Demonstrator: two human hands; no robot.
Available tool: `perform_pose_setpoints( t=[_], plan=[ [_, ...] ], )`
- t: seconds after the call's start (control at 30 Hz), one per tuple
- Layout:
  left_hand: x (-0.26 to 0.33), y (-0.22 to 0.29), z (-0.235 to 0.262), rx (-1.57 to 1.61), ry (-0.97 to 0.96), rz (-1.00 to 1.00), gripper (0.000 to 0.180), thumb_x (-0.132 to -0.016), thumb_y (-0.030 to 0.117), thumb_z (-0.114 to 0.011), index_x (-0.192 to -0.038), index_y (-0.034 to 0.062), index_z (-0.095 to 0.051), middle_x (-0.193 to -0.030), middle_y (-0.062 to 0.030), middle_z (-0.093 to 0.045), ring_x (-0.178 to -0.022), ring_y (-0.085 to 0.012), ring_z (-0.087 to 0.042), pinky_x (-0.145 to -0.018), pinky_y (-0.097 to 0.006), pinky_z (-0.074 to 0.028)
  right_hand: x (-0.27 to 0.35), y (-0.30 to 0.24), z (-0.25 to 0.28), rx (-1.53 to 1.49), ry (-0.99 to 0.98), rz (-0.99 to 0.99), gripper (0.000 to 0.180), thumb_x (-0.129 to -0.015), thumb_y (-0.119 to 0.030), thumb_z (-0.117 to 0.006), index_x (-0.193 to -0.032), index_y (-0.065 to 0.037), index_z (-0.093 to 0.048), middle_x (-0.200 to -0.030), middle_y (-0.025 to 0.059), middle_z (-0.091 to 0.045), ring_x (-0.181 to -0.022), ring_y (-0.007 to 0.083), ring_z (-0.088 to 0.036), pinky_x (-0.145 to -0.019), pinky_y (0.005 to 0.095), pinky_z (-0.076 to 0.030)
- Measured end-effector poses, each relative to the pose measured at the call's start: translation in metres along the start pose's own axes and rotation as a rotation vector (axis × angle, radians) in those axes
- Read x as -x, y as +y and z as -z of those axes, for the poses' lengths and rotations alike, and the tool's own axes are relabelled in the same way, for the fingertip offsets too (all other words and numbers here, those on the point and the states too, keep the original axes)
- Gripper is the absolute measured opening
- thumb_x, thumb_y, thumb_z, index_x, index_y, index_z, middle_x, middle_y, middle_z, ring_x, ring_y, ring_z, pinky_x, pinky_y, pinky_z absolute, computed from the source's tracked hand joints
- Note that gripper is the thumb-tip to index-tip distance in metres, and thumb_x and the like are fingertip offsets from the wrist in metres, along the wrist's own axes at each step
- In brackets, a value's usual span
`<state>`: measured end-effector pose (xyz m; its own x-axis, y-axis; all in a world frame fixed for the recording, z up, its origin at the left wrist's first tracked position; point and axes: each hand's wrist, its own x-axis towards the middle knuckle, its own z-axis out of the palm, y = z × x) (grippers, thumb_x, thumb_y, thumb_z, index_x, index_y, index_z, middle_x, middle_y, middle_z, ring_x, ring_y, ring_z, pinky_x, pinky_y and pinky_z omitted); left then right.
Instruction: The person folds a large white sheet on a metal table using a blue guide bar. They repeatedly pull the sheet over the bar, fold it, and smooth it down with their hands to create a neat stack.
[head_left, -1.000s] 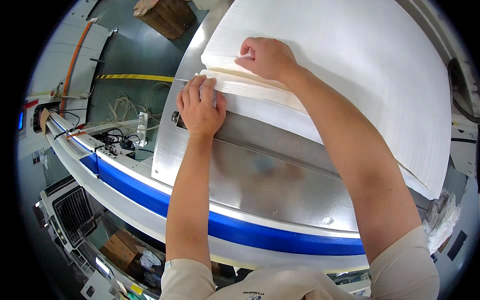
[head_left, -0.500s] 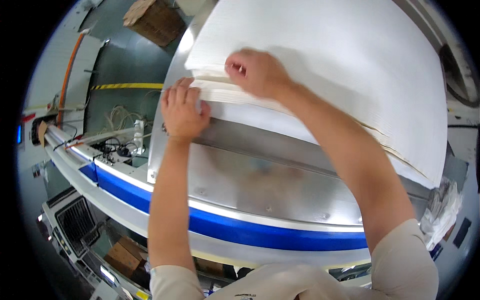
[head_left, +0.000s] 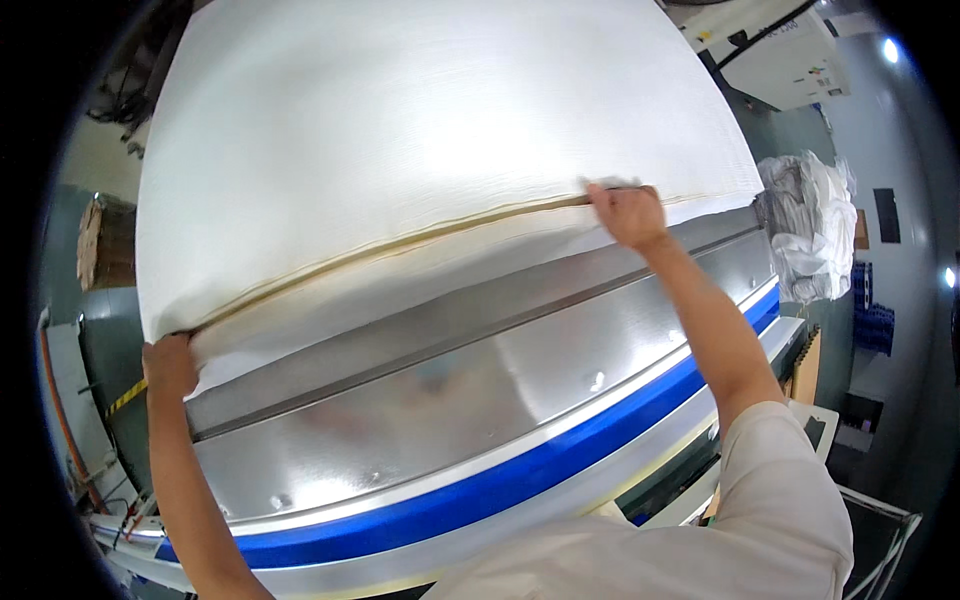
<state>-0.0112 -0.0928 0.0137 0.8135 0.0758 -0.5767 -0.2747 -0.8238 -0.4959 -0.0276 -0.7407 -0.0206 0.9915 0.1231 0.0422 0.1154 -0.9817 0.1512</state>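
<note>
A wide stack of white sheets (head_left: 430, 140) lies over a metal table (head_left: 450, 370). Along its near side runs a dark gap between the upper sheets and the lower layers. At the near left corner my left hand (head_left: 172, 366) is closed round the sheets' edge, its fingertips partly hidden. My right hand (head_left: 630, 214) grips the same near edge toward the right, fingers curled over the sheets and blurred at the tips. Both arms are spread wide. What the sheets are made of I cannot tell.
A blue strip (head_left: 480, 498) and a pale rail run along the table's near side. Crumpled clear plastic (head_left: 812, 225) hangs beyond the right end. A cardboard box (head_left: 107, 243) stands on the floor at the left. A white cabinet (head_left: 785, 65) is at the far right.
My view has swung right along the table. My right hand has moved from near the left corner far along the edge to the right. My left hand, spread earlier, is now closed at the corner.
</note>
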Motion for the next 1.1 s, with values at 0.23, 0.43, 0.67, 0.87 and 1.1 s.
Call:
perform_pose_setpoints(
  t=[0.23,0.43,0.67,0.87,1.1],
  plan=[
    [-0.027,-0.025,-0.058,0.172,0.164,0.176,0.020,-0.083,0.006,-0.050,-0.097,0.0072,-0.064,-0.098,-0.0133,-0.064,-0.091,-0.0295,-0.060,-0.080,-0.039,-0.048,0.026,0.180,-0.028,0.198,0.132,0.028,0.035,-0.090,-0.036,-0.046,-0.077,-0.010,-0.065,-0.066,0.0071,-0.063,-0.066,0.0242,-0.060,-0.080,0.0475,-0.043],
    [-0.034,-0.023,-0.068,0.478,0.221,0.213,0.025,-0.090,0.011,-0.042,-0.101,0.0015,-0.062,-0.102,-0.0174,-0.062,-0.093,-0.0338,-0.058,-0.079,-0.043,-0.046,0.026,0.269,-0.019,0.150,-0.293,-0.437,0.064,-0.094,-0.052,-0.020,-0.088,-0.011,-0.069,-0.094,0.0132,-0.066,-0.100,0.0269,-0.058,-0.107,0.0442,-0.021],
    [-0.050,-0.029,-0.084,0.377,0.175,0.235,0.027,-0.088,0.009,-0.041,-0.108,-0.0008,-0.057,-0.097,-0.0186,-0.061,-0.092,-0.0348,-0.057,-0.077,-0.044,-0.045,0.037,0.407,-0.028,0.423,-0.637,-0.277,0.037,-0.091,-0.035,-0.037,-0.106,-0.012,-0.062,-0.108,0.0117,-0.062,-0.106,0.0299,-0.056,-0.096,0.0444,-0.037],
    [-0.040,-0.103,-0.162,0.681,0.190,0.376,0.028,-0.086,0.002,-0.043,-0.110,0.0030,-0.056,-0.101,-0.0161,-0.057,-0.100,-0.0328,-0.052,-0.083,-0.041,-0.042,0.033,0.415,-0.057,0.284,-0.497,-0.414,0.028,-0.081,-0.015,-0.049,-0.106,-0.012,-0.061,-0.103,0.0128,-0.063,-0.099,0.0329,-0.058,-0.087,0.0399,-0.045],
    [-0.032,-0.018,-0.033,0.150,0.070,0.241,0.033,-0.089,0.006,-0.039,-0.117,0.0138,-0.056,-0.116,-0.0080,-0.057,-0.106,-0.0274,-0.052,-0.098,-0.040,-0.037,0.065,0.420,-0.020,0.404,-0.471,-0.528,0.030,-0.087,-0.019,-0.045,-0.112,-0.024,-0.061,-0.111,0.0090,-0.061,-0.100,0.0303,-0.058,-0.086,0.0414,-0.045]
  ],
)
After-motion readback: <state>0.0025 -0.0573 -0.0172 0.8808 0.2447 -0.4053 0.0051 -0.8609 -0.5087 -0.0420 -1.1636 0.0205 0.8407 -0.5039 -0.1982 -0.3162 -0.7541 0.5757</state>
